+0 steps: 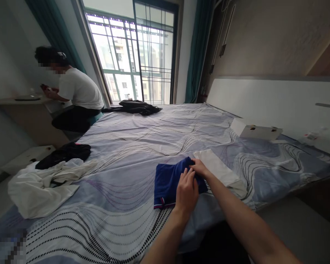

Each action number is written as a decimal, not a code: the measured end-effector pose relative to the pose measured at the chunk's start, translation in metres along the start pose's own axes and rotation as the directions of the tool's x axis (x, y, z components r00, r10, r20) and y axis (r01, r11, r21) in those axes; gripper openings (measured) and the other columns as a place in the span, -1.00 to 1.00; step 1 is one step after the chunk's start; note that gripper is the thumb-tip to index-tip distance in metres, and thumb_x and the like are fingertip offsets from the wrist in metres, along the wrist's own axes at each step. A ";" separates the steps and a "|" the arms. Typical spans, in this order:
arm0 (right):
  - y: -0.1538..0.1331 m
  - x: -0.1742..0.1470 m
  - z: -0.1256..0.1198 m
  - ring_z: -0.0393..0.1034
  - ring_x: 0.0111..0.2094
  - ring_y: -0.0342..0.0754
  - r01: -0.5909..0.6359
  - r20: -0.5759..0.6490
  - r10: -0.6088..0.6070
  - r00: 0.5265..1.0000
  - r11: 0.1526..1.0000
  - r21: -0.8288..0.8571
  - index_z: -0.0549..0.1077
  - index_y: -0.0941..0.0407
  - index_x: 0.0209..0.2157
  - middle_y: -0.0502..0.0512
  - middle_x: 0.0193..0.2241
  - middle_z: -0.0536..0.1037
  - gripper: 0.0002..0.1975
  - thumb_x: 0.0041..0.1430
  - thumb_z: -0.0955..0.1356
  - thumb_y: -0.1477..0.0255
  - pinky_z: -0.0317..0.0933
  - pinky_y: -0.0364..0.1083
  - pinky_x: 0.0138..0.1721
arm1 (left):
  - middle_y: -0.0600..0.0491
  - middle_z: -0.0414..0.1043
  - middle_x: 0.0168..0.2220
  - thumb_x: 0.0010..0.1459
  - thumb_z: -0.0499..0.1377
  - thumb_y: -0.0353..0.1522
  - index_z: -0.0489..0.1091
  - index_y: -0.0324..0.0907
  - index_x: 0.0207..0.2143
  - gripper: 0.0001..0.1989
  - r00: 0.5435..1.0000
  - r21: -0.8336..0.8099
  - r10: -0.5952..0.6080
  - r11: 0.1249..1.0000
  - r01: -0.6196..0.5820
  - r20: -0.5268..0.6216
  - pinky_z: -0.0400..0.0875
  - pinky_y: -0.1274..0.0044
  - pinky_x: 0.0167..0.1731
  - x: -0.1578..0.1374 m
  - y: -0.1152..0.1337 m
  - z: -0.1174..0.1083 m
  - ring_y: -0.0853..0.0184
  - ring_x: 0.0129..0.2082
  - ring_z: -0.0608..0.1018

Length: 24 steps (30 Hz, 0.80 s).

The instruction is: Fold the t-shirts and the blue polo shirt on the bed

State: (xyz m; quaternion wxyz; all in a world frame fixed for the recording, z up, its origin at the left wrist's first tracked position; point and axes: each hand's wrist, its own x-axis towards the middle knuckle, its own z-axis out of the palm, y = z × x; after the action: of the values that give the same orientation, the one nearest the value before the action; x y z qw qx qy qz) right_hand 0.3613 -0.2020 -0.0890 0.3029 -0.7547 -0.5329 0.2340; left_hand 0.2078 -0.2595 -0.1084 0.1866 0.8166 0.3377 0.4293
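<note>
Left hand (pixel 187 187): laid flat, fingers extended and close together, resting on dark blue fabric; nothing grasped.
Right hand (pixel 200 168): fingers bent at the far right edge of the same fabric, touching it; whether they pinch it cannot be told.
Dark blue fabric garment with red-and-white trim (pixel 167 181): under both hands, near the front edge of the bed; doubled into a compact, roughly four-sided shape. Judged nearly folded; right side hidden by the hands.
Off-white flat cloth (pixel 218 168): just right of the blue garment, partly behind the right forearm; straight-edged, apparently folded already.
Grey-lilac bedsheet with wavy dotted lines (pixel 118 156): beneath all of these, lightly creased.
Crumpled white and cream fabric heap (pixel 41 189): left side of bed, well apart from the hands; loose, judged unfolded.
Black crumpled cloth (pixel 64 156): against that heap; likewise loose.
Black fabric bundle (pixel 139 107): far edge, by the window; unsorted in look.
</note>
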 end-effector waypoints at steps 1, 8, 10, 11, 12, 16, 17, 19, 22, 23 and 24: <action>0.009 -0.002 0.004 0.53 -0.12 0.06 -0.038 -0.015 0.037 0.999 0.999 -0.031 0.58 0.22 -0.09 0.18 -0.20 0.66 -0.60 0.02 0.31 0.56 0.36 -0.07 -0.06 | -0.10 0.39 0.25 0.36 -0.09 -0.44 0.35 -0.15 0.23 -0.53 0.999 0.032 -0.019 0.999 0.018 0.028 0.25 0.13 0.32 0.003 -0.008 -0.002 0.15 0.36 0.28; 0.007 -0.017 0.058 0.48 0.04 0.19 -0.281 -0.226 0.222 0.948 0.920 -0.275 0.29 0.34 0.23 0.50 0.09 0.45 -0.42 0.14 0.26 0.63 0.30 0.02 0.05 | -0.20 0.16 0.38 0.37 -0.02 -0.30 0.20 -0.25 0.35 -0.46 0.931 0.470 -0.260 0.875 0.115 0.256 0.02 0.01 0.36 -0.014 -0.084 -0.015 0.02 0.42 0.14; 0.006 -0.019 0.063 0.51 0.00 0.16 -0.289 -0.261 0.206 0.943 0.896 -0.338 0.33 0.30 0.18 0.45 0.06 0.47 -0.55 0.26 0.22 0.58 0.31 0.00 0.01 | -0.12 0.19 0.38 0.39 -0.07 -0.29 0.27 -0.16 0.31 -0.51 0.943 0.469 -0.252 0.874 0.126 0.216 0.05 0.09 0.36 -0.019 -0.089 -0.019 0.10 0.40 0.19; 0.008 -0.019 0.063 0.51 -0.01 0.15 -0.283 -0.267 0.195 0.944 0.894 -0.347 0.35 0.28 0.16 0.44 0.04 0.49 -0.60 0.34 0.18 0.52 0.31 0.00 0.00 | -0.10 0.23 0.36 0.40 -0.10 -0.30 0.32 -0.15 0.27 -0.53 0.950 0.461 -0.272 0.870 0.176 0.151 0.10 0.16 0.35 -0.019 -0.090 -0.023 0.14 0.38 0.23; 0.010 -0.020 0.062 0.51 -0.01 0.15 -0.278 -0.269 0.188 0.945 0.894 -0.351 0.36 0.27 0.14 0.42 0.01 0.51 -0.62 0.41 0.15 0.45 0.31 0.01 0.00 | -0.12 0.27 0.33 0.41 -0.12 -0.31 0.34 -0.16 0.24 -0.53 0.947 0.457 -0.317 0.851 0.258 0.058 0.15 0.22 0.32 -0.016 -0.089 -0.028 0.16 0.34 0.28; 0.024 -0.019 0.053 0.51 -0.03 0.17 -0.258 -0.238 0.168 0.957 0.868 -0.423 0.42 0.25 0.06 0.39 -0.10 0.57 -0.59 0.47 0.14 0.27 0.29 0.01 -0.02 | -0.33 0.42 0.14 0.37 -0.01 -0.21 0.39 -0.36 0.14 -0.52 0.752 0.459 -0.640 0.627 0.629 -0.156 0.27 0.26 0.18 0.002 -0.096 -0.050 0.03 0.18 0.43; 0.026 -0.019 0.052 0.49 0.01 0.19 -0.254 -0.254 0.150 0.956 0.855 -0.452 0.43 0.27 0.04 0.43 -0.09 0.56 -0.60 0.46 0.16 0.29 0.27 0.01 -0.01 | -0.34 0.46 0.07 0.35 0.03 -0.18 0.42 -0.37 0.08 -0.53 0.709 0.461 -0.694 0.592 0.661 -0.125 0.31 0.28 0.13 0.006 -0.099 -0.053 0.01 0.13 0.48; 0.028 -0.020 0.051 0.42 0.09 0.24 -0.269 -0.309 0.124 0.943 0.830 -0.488 0.42 0.34 0.03 0.55 -0.03 0.51 -0.60 0.46 0.15 0.33 0.24 0.01 0.02 | -0.30 0.55 -0.07 0.33 0.07 -0.15 0.46 -0.35 -0.03 -0.56 0.673 0.454 -0.739 0.585 0.671 -0.043 0.38 0.36 0.00 0.012 -0.104 -0.056 0.05 0.00 0.57; 0.023 -0.021 0.050 0.48 0.02 0.20 -0.298 -0.329 0.147 0.933 0.827 -0.476 0.35 0.36 0.05 0.56 -0.04 0.51 -0.62 0.48 0.11 0.38 0.27 0.00 -0.05 | -0.24 0.60 -0.19 0.37 0.02 -0.18 0.43 -0.31 -0.02 -0.61 0.663 0.434 -0.749 0.602 0.670 0.015 0.41 0.42 -0.17 0.017 -0.105 -0.063 0.10 -0.15 0.64; 0.018 -0.021 0.050 0.52 -0.04 0.18 -0.298 -0.303 0.167 0.938 0.837 -0.460 0.34 0.34 0.05 0.50 -0.09 0.55 -0.63 0.49 0.09 0.39 0.30 0.00 -0.10 | -0.23 0.61 -0.19 0.38 0.00 -0.18 0.41 -0.29 -0.01 -0.61 0.668 0.431 -0.744 0.611 0.664 0.025 0.41 0.43 -0.19 0.017 -0.104 -0.070 0.10 -0.15 0.64; 0.012 -0.022 0.051 0.55 -0.10 0.15 -0.288 -0.267 0.181 0.946 0.849 -0.444 0.33 0.31 0.04 0.43 -0.13 0.58 -0.65 0.49 0.08 0.39 0.31 -0.01 -0.13 | -0.22 0.61 -0.18 0.39 -0.01 -0.18 0.40 -0.27 0.00 -0.61 0.678 0.429 -0.735 0.622 0.655 0.031 0.40 0.43 -0.20 0.016 -0.103 -0.079 0.10 -0.14 0.65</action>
State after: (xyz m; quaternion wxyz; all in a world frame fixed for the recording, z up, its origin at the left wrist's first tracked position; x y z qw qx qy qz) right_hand 0.3276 -0.2153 -0.1329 0.1327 -0.8862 -0.4413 0.0479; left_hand 0.1081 -0.1749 -0.1160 0.2085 0.6799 0.6840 0.1624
